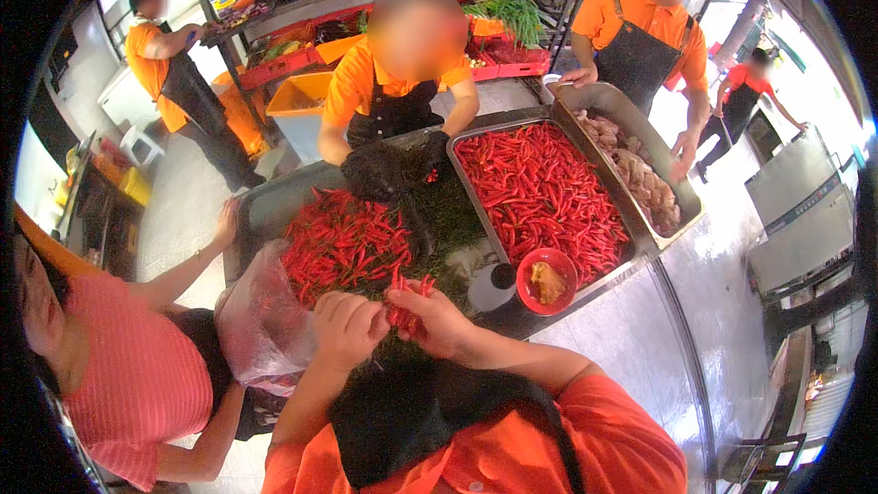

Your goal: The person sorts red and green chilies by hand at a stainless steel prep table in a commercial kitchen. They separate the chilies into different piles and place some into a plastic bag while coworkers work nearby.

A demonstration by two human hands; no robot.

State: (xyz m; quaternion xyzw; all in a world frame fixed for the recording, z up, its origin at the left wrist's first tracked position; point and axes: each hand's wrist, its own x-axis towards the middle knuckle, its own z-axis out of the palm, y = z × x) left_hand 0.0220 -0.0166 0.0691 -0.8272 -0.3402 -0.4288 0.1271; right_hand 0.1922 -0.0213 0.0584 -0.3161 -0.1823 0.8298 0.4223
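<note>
A bunch of red chilli peppers (405, 315) is gripped in my right hand (446, 322), some tips poking up above the thumb. Close beside it, my left hand (348, 329) has its fingers curled in; whether a stem is pinched there is hidden. Just beyond my hands, a pile of red chillies with green stems (346, 237) lies on the work table. Dark green stem trimmings (449, 219) cover the table right of the pile. Further right, a steel tray (480, 202) holds many red chillies (542, 185).
A red bowl (525, 288) of yellowish paste sits on the tray's near corner, beside a white container (492, 288). A deep steel pan (689, 202) holds raw meat (631, 165). A clear plastic bag (264, 329) hangs at left. Co-workers stand left, opposite and right; one wears black gloves (374, 171).
</note>
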